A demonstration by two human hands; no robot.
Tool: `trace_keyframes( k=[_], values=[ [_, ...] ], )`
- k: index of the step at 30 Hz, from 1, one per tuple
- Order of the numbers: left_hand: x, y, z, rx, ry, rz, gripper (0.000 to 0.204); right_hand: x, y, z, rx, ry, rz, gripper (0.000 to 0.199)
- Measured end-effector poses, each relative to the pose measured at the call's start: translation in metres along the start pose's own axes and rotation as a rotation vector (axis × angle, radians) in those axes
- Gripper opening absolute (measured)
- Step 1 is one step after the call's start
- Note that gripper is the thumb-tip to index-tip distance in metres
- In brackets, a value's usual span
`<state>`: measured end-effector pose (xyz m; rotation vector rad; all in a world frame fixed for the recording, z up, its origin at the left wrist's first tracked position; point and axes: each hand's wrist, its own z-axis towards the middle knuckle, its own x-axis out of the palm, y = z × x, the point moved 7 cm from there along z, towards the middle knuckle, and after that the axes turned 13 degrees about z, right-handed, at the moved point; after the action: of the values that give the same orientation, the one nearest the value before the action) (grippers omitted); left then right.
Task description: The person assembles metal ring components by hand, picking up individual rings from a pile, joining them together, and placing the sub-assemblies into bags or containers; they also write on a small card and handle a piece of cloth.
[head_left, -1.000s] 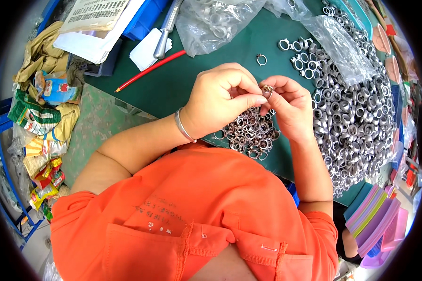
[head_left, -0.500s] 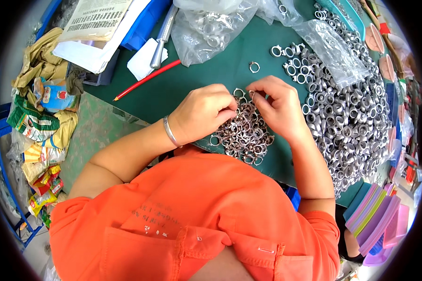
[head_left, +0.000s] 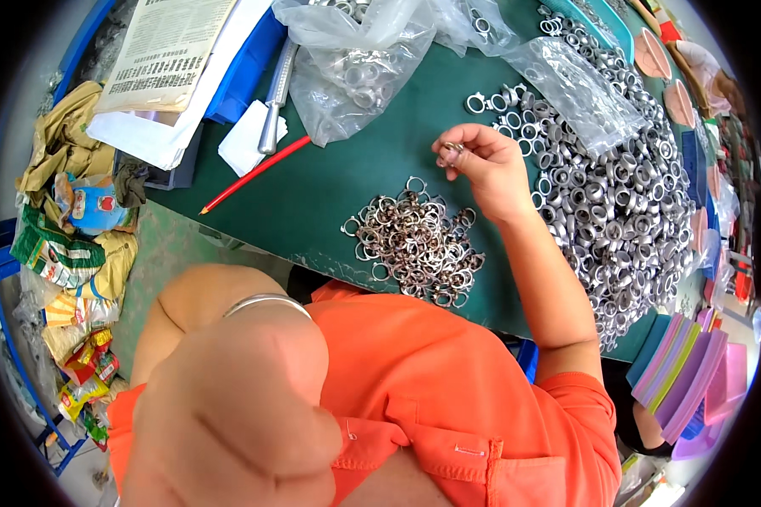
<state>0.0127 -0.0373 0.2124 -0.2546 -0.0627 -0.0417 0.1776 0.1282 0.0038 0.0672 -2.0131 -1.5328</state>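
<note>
My right hand (head_left: 480, 163) hovers over the green table (head_left: 347, 186), its fingertips pinched on a small metal ring (head_left: 454, 149). Just below it lies a small heap of thin metal rings (head_left: 414, 245). A far larger heap of thicker silver rings (head_left: 617, 194) spreads to the right of the hand. My left hand (head_left: 237, 414) is raised close to the camera, large and blurred, with a silver bangle at the wrist. It looks closed, and nothing shows in it.
Clear plastic bags (head_left: 355, 59) holding rings lie at the table's far side, with a red pencil (head_left: 254, 173), a metal tool (head_left: 275, 97) and papers (head_left: 165, 55). Crumpled wrappers and bags (head_left: 68, 245) litter the floor on the left. Pink and purple trays (head_left: 693, 372) are stacked at the right.
My left hand left the ring heap and rose toward the camera. My right hand lifted away from the small heap, holding one ring.
</note>
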Motion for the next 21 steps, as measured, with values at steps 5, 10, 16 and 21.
trace_keyframes(
  k=[5, 10, 16, 21],
  values=[
    [0.003, -0.009, -0.002, 0.111, -0.188, -0.052, 0.005, 0.004, 0.000, -0.013, 0.027, 0.099, 0.317, 0.012],
    [0.017, 0.010, 0.004, 0.284, -0.143, -0.148, 0.013, 0.004, -0.001, -0.020, 0.064, 0.123, 0.464, 0.011],
    [0.016, -0.001, -0.001, 0.042, 0.037, -0.169, 0.022, 0.030, 0.014, -0.030, -0.163, 0.215, -0.651, 0.018],
    [0.026, 0.010, 0.013, -0.161, 0.053, 0.031, 0.015, 0.042, 0.045, -0.044, -0.325, 0.297, -0.950, 0.037]
  ],
)
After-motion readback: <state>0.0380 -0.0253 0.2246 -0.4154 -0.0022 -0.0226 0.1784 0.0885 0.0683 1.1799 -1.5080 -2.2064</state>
